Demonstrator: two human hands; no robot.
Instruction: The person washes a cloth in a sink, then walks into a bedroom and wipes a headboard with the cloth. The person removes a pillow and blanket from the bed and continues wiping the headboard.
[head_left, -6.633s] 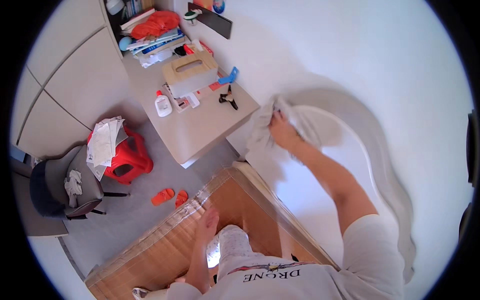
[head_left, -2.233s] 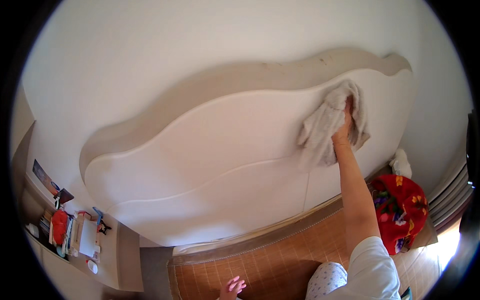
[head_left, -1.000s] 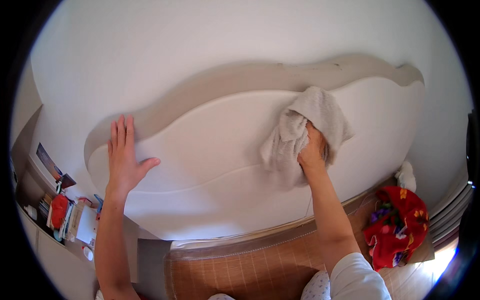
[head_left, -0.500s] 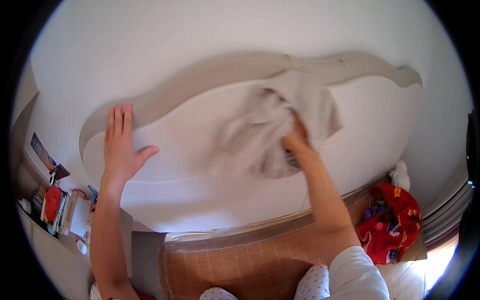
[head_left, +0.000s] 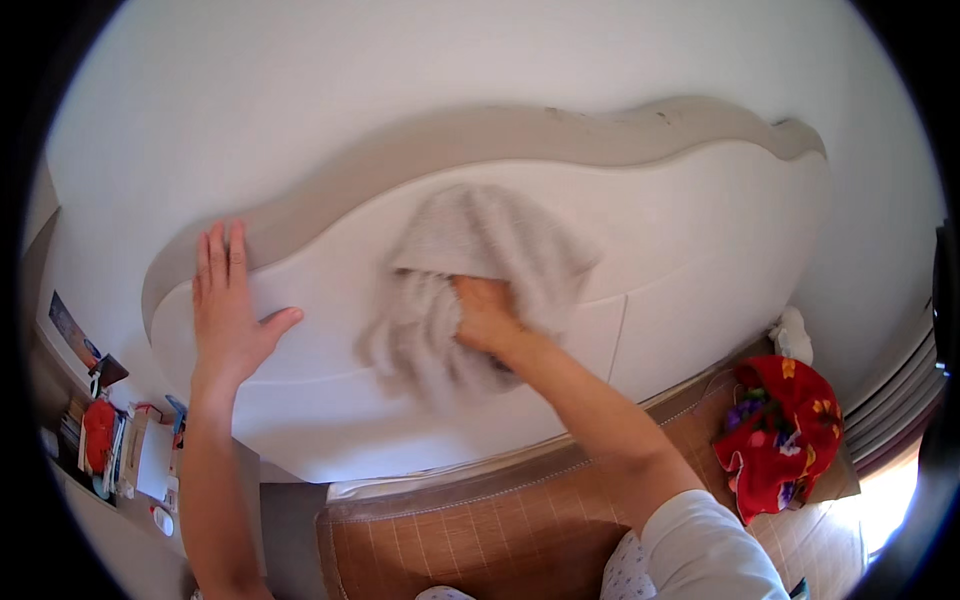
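Wiping seems in hand: my right hand [head_left: 485,312] holds a bunched grey cloth [head_left: 468,232] over the headboard [head_left: 690,225], below its wavy top edge, my left hand [head_left: 230,330] opened flat at its upper-left corner; next stroke likely wants steady, even pressure.

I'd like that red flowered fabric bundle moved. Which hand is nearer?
Right. The right hand, holding the grey cloth at the headboard, is up and left of the bundle; the left hand, at the headboard's left end, is farther left.
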